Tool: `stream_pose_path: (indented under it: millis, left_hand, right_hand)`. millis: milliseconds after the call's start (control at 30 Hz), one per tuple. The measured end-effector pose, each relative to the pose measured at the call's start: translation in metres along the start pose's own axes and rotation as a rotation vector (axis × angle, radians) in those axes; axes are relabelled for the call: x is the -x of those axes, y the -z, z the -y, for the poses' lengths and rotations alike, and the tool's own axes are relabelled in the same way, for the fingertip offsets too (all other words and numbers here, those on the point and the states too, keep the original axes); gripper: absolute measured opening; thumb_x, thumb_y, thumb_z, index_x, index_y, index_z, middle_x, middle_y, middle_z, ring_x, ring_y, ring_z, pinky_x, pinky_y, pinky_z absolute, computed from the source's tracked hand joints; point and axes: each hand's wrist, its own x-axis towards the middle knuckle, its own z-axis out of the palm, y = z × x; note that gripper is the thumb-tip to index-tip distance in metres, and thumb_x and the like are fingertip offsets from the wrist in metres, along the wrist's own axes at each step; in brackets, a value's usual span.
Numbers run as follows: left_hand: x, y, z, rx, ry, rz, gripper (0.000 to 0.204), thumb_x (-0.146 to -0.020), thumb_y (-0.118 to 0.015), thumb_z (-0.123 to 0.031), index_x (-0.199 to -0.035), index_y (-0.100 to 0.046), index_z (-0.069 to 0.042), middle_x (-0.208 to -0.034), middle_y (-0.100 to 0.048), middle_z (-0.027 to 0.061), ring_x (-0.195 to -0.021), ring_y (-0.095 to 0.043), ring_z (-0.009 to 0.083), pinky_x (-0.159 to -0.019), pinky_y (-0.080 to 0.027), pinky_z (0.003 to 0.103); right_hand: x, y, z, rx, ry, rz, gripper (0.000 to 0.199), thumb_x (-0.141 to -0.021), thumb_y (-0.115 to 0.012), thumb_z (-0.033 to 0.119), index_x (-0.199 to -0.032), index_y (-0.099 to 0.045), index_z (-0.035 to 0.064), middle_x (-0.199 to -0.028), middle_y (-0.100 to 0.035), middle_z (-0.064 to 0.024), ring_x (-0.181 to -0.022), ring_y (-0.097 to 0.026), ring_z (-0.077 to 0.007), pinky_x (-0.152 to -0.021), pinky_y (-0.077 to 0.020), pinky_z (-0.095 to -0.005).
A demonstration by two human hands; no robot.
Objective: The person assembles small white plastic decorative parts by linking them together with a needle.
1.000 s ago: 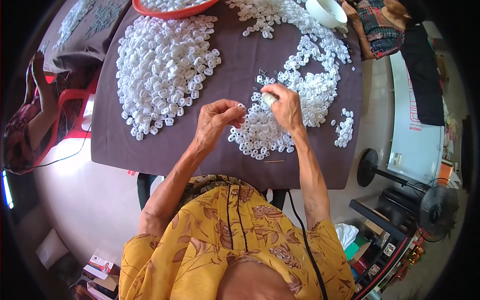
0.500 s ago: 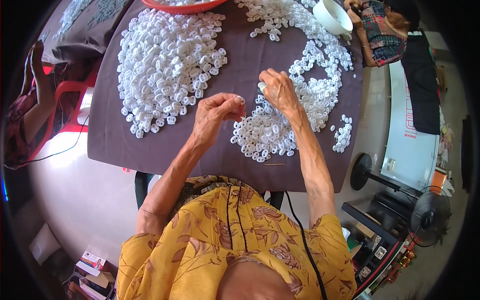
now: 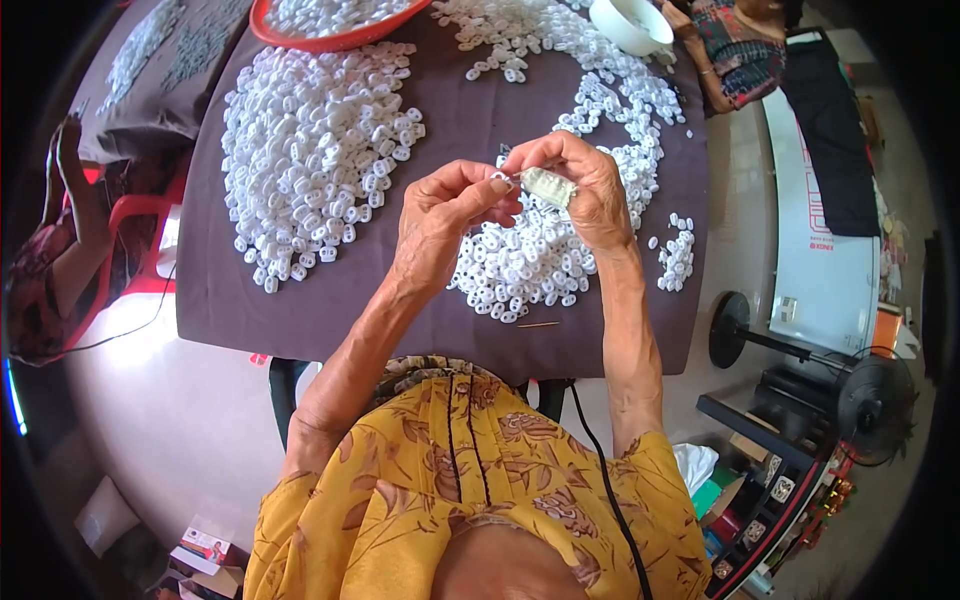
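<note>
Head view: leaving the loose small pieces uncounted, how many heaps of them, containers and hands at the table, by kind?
Heaps of small white plastic pieces on the dark brown cloth: 3, left heap, middle heap, small heap
Red round tray: 1
White round bowl: 1
Person's hands: 2, left hand, right hand holding a stack of white pieces
Total: 7

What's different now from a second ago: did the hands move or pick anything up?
Both hands have lifted off the heap of small white pieces and come together above it. The right hand now shows a stack of white pieces in its grip; the left hand pinches a single white piece at the stack's end. The large pile, red tray and dark tablecloth look unchanged.
</note>
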Motion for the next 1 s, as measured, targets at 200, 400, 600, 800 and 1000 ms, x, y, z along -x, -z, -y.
stream_pose_path:
  millis: [200,400,600,800,1000]
  left_hand:
    - [0.009,-0.023,-0.013,-0.031,-0.052,0.065,0.013,-0.081,-0.059,-0.010,-0.084,-0.060,0.002,-0.076,-0.062,0.0101,-0.070,-0.061,0.0156,-0.066,-0.049,0.028]
    - [0.014,-0.026,-0.018,-0.041,-0.052,0.077,0.014,-0.080,-0.061,-0.012,-0.083,-0.062,0.002,-0.072,-0.062,0.0084,-0.066,-0.059,0.0135,-0.065,-0.048,0.026]
    - [0.015,-0.024,-0.020,-0.034,-0.051,0.088,0.012,-0.080,-0.061,-0.010,-0.082,-0.062,0.002,-0.072,-0.062,0.0084,-0.065,-0.059,0.0130,-0.064,-0.048,0.026]
    - [0.014,-0.023,-0.020,-0.052,-0.046,0.088,0.011,-0.080,-0.061,-0.009,-0.081,-0.062,0.002,-0.071,-0.062,0.0082,-0.065,-0.059,0.0125,-0.063,-0.048,0.025]
    - [0.011,-0.024,-0.019,-0.054,-0.041,0.102,0.011,-0.080,-0.061,-0.009,-0.081,-0.062,0.002,-0.071,-0.062,0.0083,-0.064,-0.059,0.0121,-0.062,-0.048,0.025]
  right_hand:
    - [0.011,0.001,0.027,-0.022,0.011,-0.031,0.062,-0.068,-0.061,0.061,-0.086,-0.053,0.0017,-0.091,-0.059,-0.0141,-0.081,-0.057,-0.0152,-0.074,-0.0472,-0.0286]
    - [0.014,0.004,0.032,-0.094,0.074,0.026,0.054,-0.070,-0.066,0.052,-0.086,-0.054,0.0015,-0.093,-0.059,-0.0159,-0.084,-0.057,-0.0176,-0.076,-0.0468,-0.0308]
    - [0.014,0.004,0.036,-0.005,0.042,0.040,0.050,-0.073,-0.066,0.047,-0.087,-0.053,0.0007,-0.093,-0.059,-0.0157,-0.086,-0.057,-0.0180,-0.079,-0.0462,-0.0318]
    - [0.013,0.004,0.041,0.006,0.014,0.078,0.049,-0.075,-0.064,0.046,-0.088,-0.054,-0.0003,-0.094,-0.059,-0.0152,-0.086,-0.057,-0.0176,-0.078,-0.0464,-0.0313]
    - [0.010,0.005,0.041,0.039,0.094,0.066,0.009,-0.076,-0.061,0.004,-0.081,-0.055,-0.0018,-0.086,-0.060,-0.0099,-0.076,-0.057,-0.0113,-0.068,-0.0495,-0.0242]
